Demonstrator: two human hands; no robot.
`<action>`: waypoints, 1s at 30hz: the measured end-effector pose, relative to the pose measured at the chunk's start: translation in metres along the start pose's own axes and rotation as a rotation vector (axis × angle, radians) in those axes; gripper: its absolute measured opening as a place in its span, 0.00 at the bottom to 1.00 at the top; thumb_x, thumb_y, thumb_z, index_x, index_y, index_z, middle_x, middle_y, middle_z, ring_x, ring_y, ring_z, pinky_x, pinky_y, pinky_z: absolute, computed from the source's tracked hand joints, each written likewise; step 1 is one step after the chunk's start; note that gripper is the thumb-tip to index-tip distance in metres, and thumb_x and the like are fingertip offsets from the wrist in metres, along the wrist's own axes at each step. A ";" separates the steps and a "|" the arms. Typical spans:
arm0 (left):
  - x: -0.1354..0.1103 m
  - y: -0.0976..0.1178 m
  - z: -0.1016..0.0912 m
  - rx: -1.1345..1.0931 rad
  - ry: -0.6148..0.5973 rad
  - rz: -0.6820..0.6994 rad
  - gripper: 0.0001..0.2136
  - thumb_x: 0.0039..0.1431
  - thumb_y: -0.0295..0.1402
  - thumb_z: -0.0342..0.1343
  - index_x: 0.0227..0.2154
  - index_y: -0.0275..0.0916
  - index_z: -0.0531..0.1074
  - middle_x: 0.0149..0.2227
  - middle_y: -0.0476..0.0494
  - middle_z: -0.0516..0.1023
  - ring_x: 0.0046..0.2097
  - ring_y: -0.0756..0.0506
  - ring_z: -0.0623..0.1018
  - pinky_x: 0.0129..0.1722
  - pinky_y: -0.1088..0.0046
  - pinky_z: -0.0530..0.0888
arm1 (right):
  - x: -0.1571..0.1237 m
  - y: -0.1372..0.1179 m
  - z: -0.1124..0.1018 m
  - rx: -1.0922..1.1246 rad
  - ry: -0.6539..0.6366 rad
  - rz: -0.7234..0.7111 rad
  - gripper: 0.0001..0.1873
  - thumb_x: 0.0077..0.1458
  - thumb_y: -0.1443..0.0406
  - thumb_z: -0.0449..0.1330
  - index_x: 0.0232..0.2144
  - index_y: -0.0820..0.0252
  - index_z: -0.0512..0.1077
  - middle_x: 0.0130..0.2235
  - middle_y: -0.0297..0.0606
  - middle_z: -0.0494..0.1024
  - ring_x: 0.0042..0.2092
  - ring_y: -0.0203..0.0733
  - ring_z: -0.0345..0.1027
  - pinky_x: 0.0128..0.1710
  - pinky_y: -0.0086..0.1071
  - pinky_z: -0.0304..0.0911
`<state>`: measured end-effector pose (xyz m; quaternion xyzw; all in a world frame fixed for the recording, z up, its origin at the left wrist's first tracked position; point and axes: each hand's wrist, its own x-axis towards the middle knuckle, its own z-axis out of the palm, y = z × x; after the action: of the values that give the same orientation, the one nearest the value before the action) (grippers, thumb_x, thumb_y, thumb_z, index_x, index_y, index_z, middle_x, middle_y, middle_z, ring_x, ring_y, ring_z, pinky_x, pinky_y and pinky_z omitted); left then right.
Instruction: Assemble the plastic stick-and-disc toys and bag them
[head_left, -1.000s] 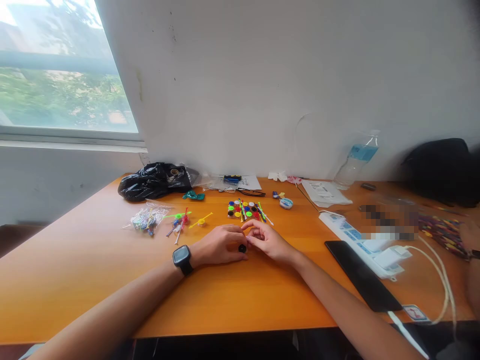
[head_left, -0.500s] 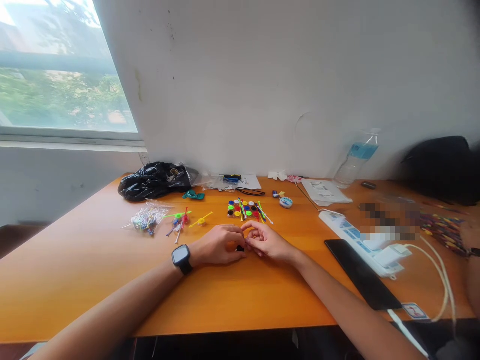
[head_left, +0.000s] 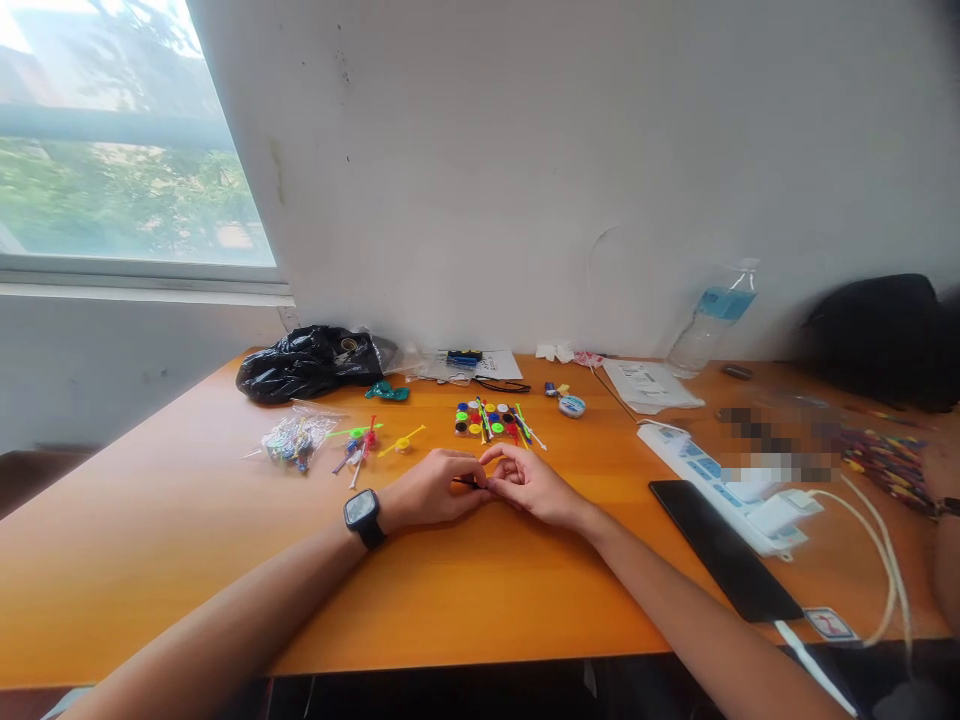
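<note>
My left hand [head_left: 439,487], with a black watch on its wrist, is closed in a pinch on a small black piece [head_left: 468,483]. My right hand [head_left: 536,487] meets it fingertip to fingertip, thumb and forefinger pinched at the same piece. Fingers cover most of the piece, so its full shape is hidden. Just beyond the hands lie several coloured round pieces [head_left: 472,408] in rows, with thin coloured sticks [head_left: 523,424] across and beside them. To the left are sticks joined to round pieces, among them a yellow one [head_left: 403,442].
A clear bag of small parts [head_left: 295,440] and a black plastic bag [head_left: 307,365] lie left. On the right are a power strip [head_left: 712,480], a phone [head_left: 724,548], cables and a water bottle [head_left: 709,320]. Another person's arm [head_left: 946,490] shows at the right edge.
Between my fingers the black piece has turned, now showing as a thin dark strip rather than a compact dark patch. My left thumb and fingers have drawn closer together.
</note>
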<state>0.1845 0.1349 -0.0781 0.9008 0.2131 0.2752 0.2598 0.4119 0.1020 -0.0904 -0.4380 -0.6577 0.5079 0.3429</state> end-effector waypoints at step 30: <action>0.002 -0.001 0.000 0.178 -0.054 0.148 0.06 0.60 0.30 0.58 0.27 0.40 0.72 0.33 0.47 0.78 0.33 0.50 0.75 0.34 0.76 0.69 | 0.003 0.008 0.006 -0.141 0.069 -0.153 0.07 0.62 0.61 0.63 0.40 0.58 0.73 0.31 0.32 0.72 0.32 0.37 0.62 0.33 0.30 0.57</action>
<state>0.1856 0.1369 -0.0782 0.9406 0.1627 0.2492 0.1634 0.4077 0.1031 -0.0995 -0.4269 -0.7111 0.4174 0.3712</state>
